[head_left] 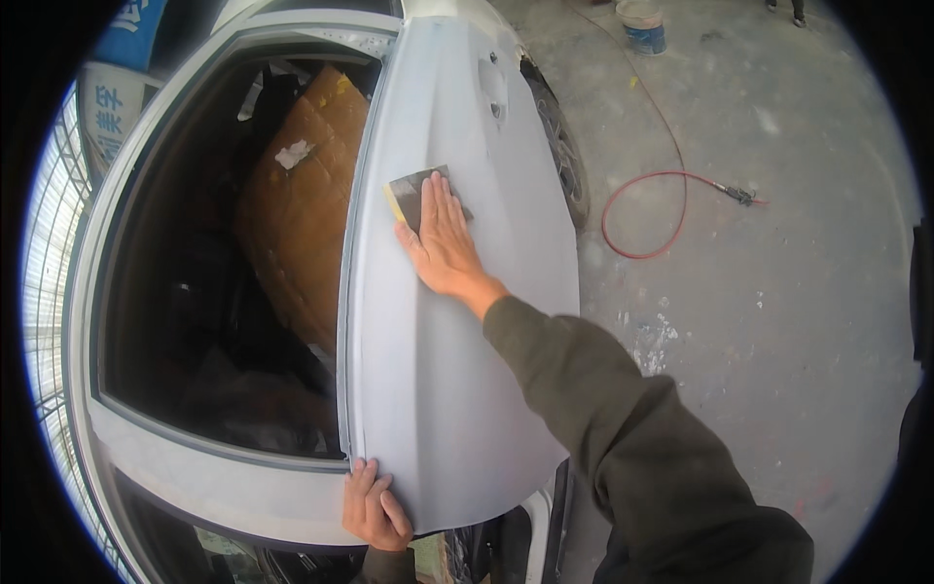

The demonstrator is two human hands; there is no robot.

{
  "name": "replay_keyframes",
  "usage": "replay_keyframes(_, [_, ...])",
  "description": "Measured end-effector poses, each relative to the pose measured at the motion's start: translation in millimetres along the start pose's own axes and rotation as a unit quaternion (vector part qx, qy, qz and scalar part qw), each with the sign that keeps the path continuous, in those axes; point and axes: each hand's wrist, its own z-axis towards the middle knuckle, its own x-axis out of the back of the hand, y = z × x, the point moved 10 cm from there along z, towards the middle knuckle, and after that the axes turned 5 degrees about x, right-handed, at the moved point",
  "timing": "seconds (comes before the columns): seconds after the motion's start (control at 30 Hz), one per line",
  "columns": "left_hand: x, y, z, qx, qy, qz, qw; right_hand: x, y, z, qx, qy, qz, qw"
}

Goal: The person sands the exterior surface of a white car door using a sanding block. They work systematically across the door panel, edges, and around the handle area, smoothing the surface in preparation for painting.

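A pale grey, primer-coated car door (457,389) stretches away in front of me. My right hand (444,243) presses a dark sanding pad with a yellowish edge (409,195) against the door's upper panel. Its fingers lie straight along the pad, with the thumb at the near side. Closer to me, my left hand (375,506) is bent over the door's near corner, just below the window frame (224,453). The tips of its fingers touch the door's edge, while the thumb lies along the outside.
Through the window opening, brown sheet material (302,204) shows in the dark interior. A wheel (556,146) sits past the door's far right side. On the concrete floor (759,341) lie a red air hose (642,255) with a metal fitting (741,195); a bucket (642,27) stands farther back.
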Motion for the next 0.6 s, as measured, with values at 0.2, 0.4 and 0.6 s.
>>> replay_keyframes(0.2, [2.7,-4.9,-6.8,0.011,-0.001,0.012,1.0,-33.4,-134.1,-255.2,0.065,-0.111,0.043,0.991])
replay_keyframes(0.4, [8.7,-12.2,-8.2,0.022,-0.006,0.003,1.0,-33.3,-45.8,-107.1,0.104,-0.091,-0.009,0.99])
replay_keyframes(0.6, [6.6,2.6,4.3,-0.011,-0.002,-0.017,1.0,-14.6,-41.7,-84.9,-0.003,-0.032,-0.009,0.999])
